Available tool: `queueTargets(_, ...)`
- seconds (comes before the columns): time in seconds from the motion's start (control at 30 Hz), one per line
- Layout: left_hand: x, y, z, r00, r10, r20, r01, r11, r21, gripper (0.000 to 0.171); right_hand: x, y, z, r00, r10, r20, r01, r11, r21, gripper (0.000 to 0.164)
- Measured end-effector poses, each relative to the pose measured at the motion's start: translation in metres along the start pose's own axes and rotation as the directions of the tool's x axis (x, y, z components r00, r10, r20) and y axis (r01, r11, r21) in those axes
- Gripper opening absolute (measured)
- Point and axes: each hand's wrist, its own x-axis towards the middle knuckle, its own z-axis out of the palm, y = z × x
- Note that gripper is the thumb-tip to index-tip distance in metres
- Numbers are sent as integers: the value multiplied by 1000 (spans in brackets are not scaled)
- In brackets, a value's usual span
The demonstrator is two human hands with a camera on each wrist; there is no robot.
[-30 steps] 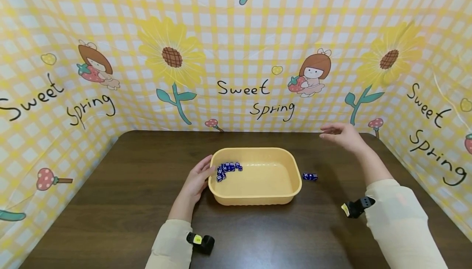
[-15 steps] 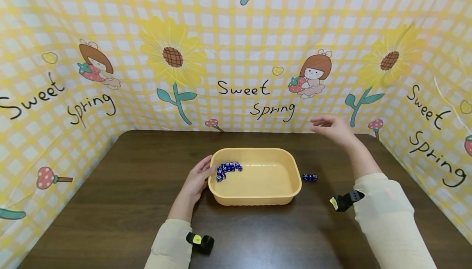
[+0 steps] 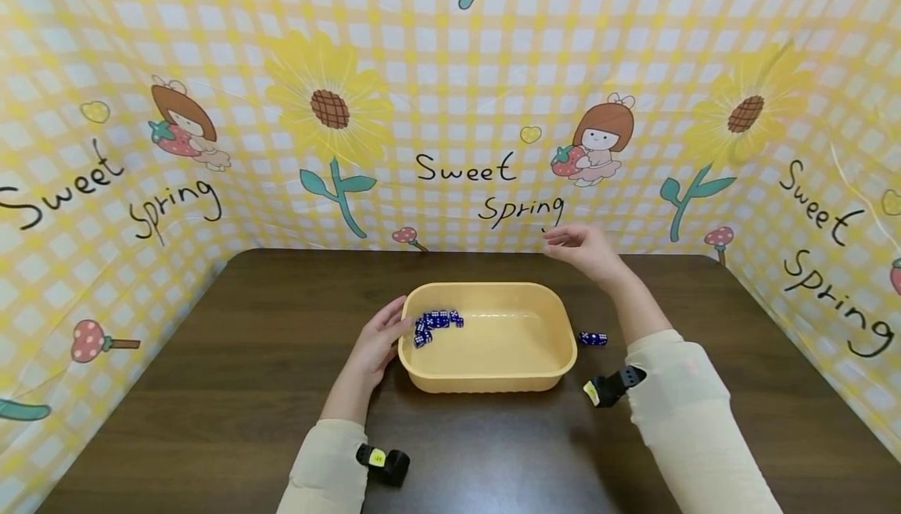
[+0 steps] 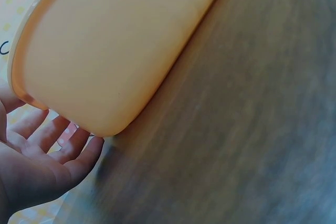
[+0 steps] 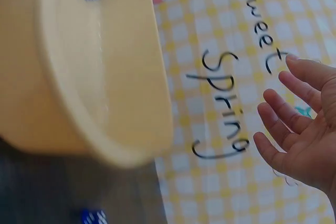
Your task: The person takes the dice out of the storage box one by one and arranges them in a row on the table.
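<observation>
A pale yellow plastic tub (image 3: 493,382) stands on the table, with several blue dice (image 3: 438,319) grouped at the left end of its floor. My left hand (image 3: 376,346) holds that end, thumb over the rim; in the left wrist view its fingertips (image 4: 97,142) touch the outer wall. Above the table's back edge, my right hand (image 3: 584,252) hovers beyond the tub's right half. Its fingers are loosely bent, and in the right wrist view the palm (image 5: 315,148) shows nothing held. Just right of the tub lie more blue dice (image 3: 593,339), close together in a short row.
The dark wooden table (image 3: 232,389) meets a yellow checked cloth (image 3: 450,91) hanging at the back and both sides. Each sleeved forearm carries a black wrist camera, the left camera (image 3: 383,463) low in front of the tub, the right camera (image 3: 614,386) near the loose dice.
My right hand has moved left, from above the far right of the table to behind the tub's right side. The left hand, tub and dice have stayed put.
</observation>
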Motion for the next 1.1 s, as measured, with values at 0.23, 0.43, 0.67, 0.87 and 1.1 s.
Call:
queueTargets(0.23, 0, -1, 0, 1000, 7, 4, -7, 1000, -3, 47, 3, -6, 31, 999, 15, 46, -19, 997, 71, 28)
queueTargets(0.43, 0, -2, 0, 1000, 10, 7, -10, 1000, 1, 47, 5, -9, 57, 996, 10, 93, -21, 993, 113, 27)
queueTargets(0.67, 1, -2, 1, 1000, 14, 7, -14, 1000, -13, 46, 5, -11, 88, 990, 2, 140, -16, 995, 98, 26)
queueTargets(0.87, 1, -1, 1, 1000, 15, 3, -15, 1000, -16, 46, 6, -13, 113, 982, -28, 186, 8, 994, 106, 23)
queueTargets(1.1, 0, -1, 0, 1000, 12, 5, -12, 1000, -23, 47, 1, -17, 135, 968, -8, 251, -20, 994, 110, 26)
